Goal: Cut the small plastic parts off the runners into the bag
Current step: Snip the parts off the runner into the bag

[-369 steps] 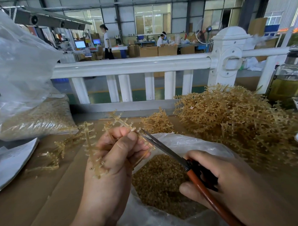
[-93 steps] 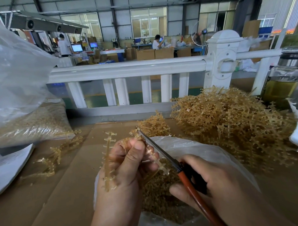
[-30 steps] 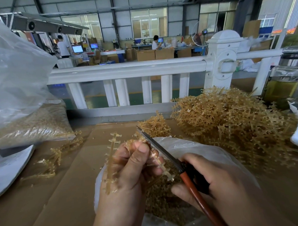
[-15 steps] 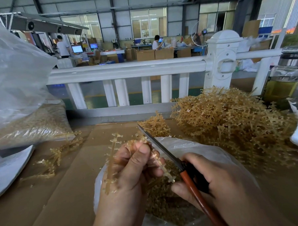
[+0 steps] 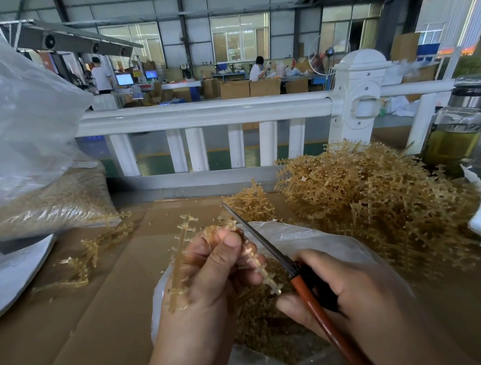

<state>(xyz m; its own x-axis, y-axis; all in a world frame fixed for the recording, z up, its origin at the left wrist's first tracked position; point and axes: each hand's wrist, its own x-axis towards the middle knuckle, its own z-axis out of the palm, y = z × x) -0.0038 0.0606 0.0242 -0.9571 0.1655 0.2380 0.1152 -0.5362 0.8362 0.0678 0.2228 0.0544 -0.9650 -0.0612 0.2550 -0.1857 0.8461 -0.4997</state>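
Observation:
My left hand (image 5: 207, 277) grips a bundle of tan plastic runners (image 5: 182, 254), pinched between thumb and fingers above a clear plastic bag (image 5: 313, 237). One runner strand sticks out to the right, towards the blades. My right hand (image 5: 357, 296) holds scissors (image 5: 264, 242) with red-brown and black handles. Their blades look closed and lie along that strand, pointing up and left. Inside the bag lies a heap of small tan cut parts (image 5: 262, 327).
A large pile of uncut runners (image 5: 372, 201) sits at the right, a smaller clump (image 5: 248, 201) behind the bag. Stripped runners (image 5: 91, 252) lie at the left on cardboard (image 5: 101, 312). A full bag of parts (image 5: 50, 199), a white railing (image 5: 203, 115) and a glass bottle (image 5: 455, 134) stand behind.
Over the last second the scissors' blades have closed and slid along the strand. My left hand has kept its grip, with the bundle turned slightly.

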